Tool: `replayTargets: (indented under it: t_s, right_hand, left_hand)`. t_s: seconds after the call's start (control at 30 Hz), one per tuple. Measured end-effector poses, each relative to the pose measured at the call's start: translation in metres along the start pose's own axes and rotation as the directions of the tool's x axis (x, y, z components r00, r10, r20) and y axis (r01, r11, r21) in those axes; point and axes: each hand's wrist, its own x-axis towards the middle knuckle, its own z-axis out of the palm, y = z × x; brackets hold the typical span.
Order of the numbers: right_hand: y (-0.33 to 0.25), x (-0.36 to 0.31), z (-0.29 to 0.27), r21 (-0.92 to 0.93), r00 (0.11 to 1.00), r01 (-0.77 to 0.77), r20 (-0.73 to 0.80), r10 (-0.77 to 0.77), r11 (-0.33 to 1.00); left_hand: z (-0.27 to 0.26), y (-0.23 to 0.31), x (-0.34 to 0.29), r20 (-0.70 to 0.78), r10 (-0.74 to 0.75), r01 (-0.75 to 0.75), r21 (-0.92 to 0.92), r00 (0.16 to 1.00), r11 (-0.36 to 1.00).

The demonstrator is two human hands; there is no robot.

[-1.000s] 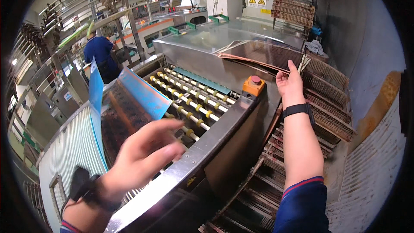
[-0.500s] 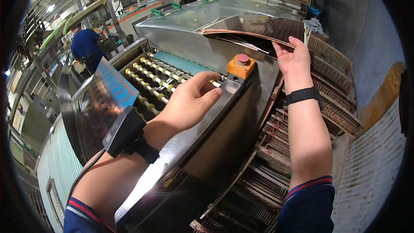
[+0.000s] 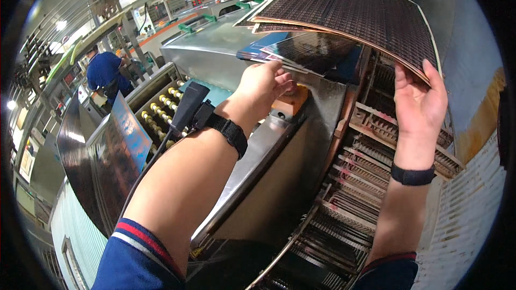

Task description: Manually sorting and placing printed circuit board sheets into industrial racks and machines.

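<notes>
My right hand (image 3: 422, 96) grips the near right corner of a small stack of dark, finely patterned circuit board panels (image 3: 349, 13), thumb on the edge and fingers beneath. The stack is raised and tilted, its edges copper-coloured and pale. Below it, more dark glossy panels (image 3: 312, 51) and blue-edged sheets (image 3: 263, 48) lie on the metal machine cover (image 3: 199, 53). My left hand (image 3: 263, 88) hovers by the near edge of those lower sheets, fingers loosely bent and holding nothing I can see. Just beneath it sits an orange emergency-stop box (image 3: 293, 104), its button partly covered by my fingers.
A roller conveyor (image 3: 156, 115) runs at the left, with a glossy panel (image 3: 129, 134) leaning beside it. Slotted racks (image 3: 344, 182) stand below my right arm, near a stained wall (image 3: 473, 129). A co-worker in blue (image 3: 107, 72) stands at the far left.
The right hand has moved right, lifting the panel stack and uncovering sheets beneath. My left hand has moved up and slightly right, over the stop box. The view has shifted a little.
</notes>
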Motion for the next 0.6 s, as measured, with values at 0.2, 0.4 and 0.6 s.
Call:
replayTargets:
  t_s: [0.2, 0.4, 0.6]
  right_hand:
    - [-0.043, -0.011, -0.016, 0.033, 0.993, 0.057, 0.103, -0.060, 0.998]
    - [-0.072, -0.029, -0.021, 0.056, 0.981, 0.053, 0.185, -0.062, 0.997]
    - [-0.080, -0.030, -0.028, 0.048, 0.974, 0.034, 0.222, -0.044, 0.998]
  left_hand:
    - [0.015, -0.007, 0.030, -0.119, 0.036, -0.050, -0.116, 0.992, 0.992]
    - [0.053, 0.015, 0.035, -0.161, 0.038, -0.043, -0.027, 0.986, 0.999]
    - [0.061, 0.007, 0.053, -0.139, 0.028, -0.043, -0.101, 0.990, 0.994]
